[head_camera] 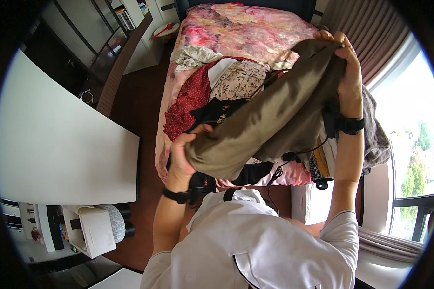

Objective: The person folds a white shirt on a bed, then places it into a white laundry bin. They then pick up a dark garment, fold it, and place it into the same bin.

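Observation:
A shiny olive-brown garment (264, 115) is stretched slantwise between my two hands, above the bed. My left hand (183, 153) grips its lower left end. At the upper right, my right hand (343, 59) pinches the other end between thumb and fingers. Beneath the cloth lie a red dotted garment (193, 97) with ruffles, a cream floral-print garment (237, 79) and a black garment (217, 112) with embroidered flowers. The brown fabric hides part of this pile. Each wrist wears a black strap, and a dark cable (276, 173) hangs below the cloth.
The bed (238, 25) has a pink floral cover, with a crumpled pale cloth (195, 57) at its left side. More clothes, including a grey furry garment (376, 133), are heaped at the right edge. A white box (307, 202) stands at the bed's foot. A large white panel (68, 144) is on the left.

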{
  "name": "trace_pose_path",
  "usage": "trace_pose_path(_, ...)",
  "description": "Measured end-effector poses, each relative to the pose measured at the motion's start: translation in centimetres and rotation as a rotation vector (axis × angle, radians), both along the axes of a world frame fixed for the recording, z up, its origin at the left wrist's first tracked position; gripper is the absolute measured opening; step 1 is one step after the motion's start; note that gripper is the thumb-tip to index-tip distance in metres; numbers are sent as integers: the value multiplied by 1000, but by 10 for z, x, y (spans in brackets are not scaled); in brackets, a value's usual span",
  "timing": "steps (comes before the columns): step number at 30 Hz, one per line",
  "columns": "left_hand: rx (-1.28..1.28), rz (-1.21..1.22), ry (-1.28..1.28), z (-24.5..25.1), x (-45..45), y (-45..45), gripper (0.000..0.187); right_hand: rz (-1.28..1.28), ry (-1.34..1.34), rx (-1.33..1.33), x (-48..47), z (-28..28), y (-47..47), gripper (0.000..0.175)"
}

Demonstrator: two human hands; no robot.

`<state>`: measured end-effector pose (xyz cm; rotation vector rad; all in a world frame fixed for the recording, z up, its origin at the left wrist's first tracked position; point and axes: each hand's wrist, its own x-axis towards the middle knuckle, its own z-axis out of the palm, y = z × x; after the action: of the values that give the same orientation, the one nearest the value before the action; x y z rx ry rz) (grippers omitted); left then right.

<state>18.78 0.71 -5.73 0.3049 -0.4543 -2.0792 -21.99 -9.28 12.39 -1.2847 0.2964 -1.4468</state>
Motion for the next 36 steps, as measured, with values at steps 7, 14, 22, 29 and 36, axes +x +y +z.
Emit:
trace_pose_path(7, -194, 289, -320, 65, 81, -4, 48, -468, 693, 168, -50, -53, -3, 12)
trace_pose_path(14, -352, 571, -801, 125, 86, -16, 18, -345, 594, 295, -41, -132, -19, 9)
trace_pose_path(22, -683, 506, -1279, 129, 91, -31, 54, -227, 269, 519, 9, -160, -21, 20)
trace_pose_path(29, -838, -728, -2351, 45, 99, -37, 45, -231, 1688, -251, 41, -155, 19, 58)
trace_pose_path(36, -291, 204, -1353, 37, 127, -46, 33, -255, 1166, 132, 7, -178, -13, 38)
